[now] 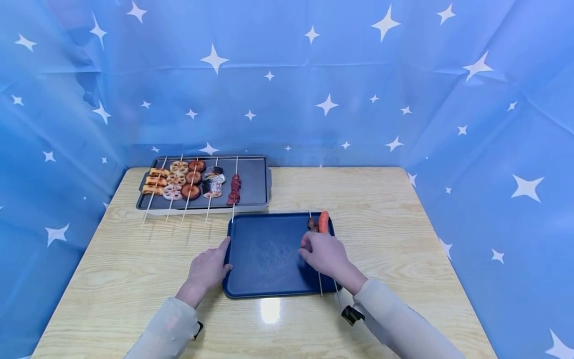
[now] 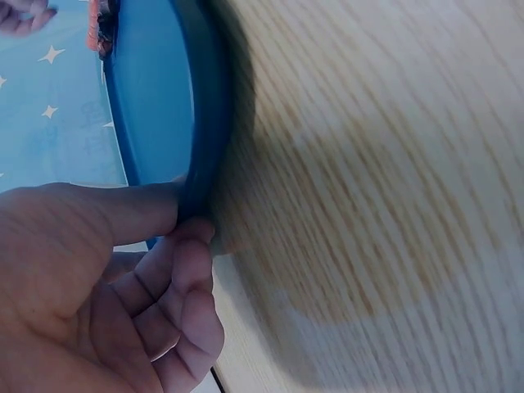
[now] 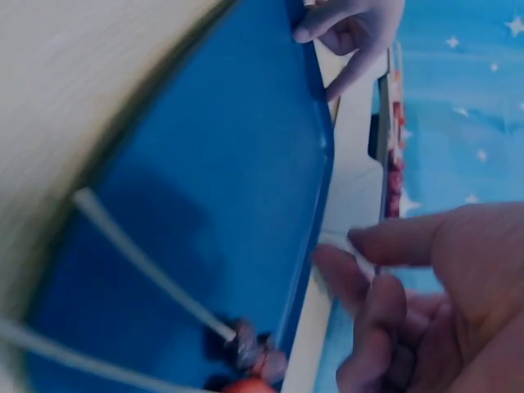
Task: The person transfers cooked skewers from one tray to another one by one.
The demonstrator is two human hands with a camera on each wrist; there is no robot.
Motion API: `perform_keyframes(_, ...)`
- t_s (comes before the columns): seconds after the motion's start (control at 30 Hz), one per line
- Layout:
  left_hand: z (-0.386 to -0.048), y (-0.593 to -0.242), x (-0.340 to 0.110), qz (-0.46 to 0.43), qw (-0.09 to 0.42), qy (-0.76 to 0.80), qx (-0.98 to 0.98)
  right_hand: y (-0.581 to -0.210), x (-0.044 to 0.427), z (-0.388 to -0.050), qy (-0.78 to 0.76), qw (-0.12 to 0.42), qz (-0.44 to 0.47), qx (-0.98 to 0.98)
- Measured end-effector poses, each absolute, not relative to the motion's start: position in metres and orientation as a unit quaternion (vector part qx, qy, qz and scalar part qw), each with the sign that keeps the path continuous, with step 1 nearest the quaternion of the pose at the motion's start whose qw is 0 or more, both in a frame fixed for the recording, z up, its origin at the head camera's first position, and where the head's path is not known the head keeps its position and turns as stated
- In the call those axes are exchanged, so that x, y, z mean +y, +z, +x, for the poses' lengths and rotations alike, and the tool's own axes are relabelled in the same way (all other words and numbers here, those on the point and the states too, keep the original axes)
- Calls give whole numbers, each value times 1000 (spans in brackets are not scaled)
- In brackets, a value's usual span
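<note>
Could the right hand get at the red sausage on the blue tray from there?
Probably yes: the right hand appears to hold nothing and hovers over the blue tray, close to the red sausage, with nothing seen lying on it.

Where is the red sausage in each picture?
Head view: right of the middle, the red sausage lies at the right end of the blue tray.
Left wrist view: the red sausage is small, at the top, toward the left.
Right wrist view: bottom edge, near the middle, partly cut off.
Shared landmark: the blue tray.
</note>
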State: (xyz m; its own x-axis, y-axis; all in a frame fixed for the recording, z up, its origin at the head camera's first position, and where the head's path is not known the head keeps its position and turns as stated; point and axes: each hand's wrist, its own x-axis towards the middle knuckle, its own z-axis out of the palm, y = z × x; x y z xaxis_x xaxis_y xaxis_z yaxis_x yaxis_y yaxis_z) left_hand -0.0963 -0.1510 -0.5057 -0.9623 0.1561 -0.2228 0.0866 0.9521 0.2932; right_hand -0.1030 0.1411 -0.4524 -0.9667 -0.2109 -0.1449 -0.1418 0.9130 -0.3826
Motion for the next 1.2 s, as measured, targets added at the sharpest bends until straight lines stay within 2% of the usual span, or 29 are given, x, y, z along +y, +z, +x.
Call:
perform_keyframes(0.13, -96, -507, -151, 61, 121, 144, 980, -450, 120, -114, -192, 111, -144, 964)
perform_keyframes(0.33, -96, -507, -152, 58, 116, 141, 981, -444, 82, -128, -157, 93, -178, 967)
perform_keyframes(0.73, -97, -506, -151, 65, 115, 137, 982, -445, 11, -163, -158, 23, -149, 976)
perform_keyframes(1.2, -97, -508, -150, 58, 106, 135, 983, -456, -15, -181, -198, 25, -118, 973)
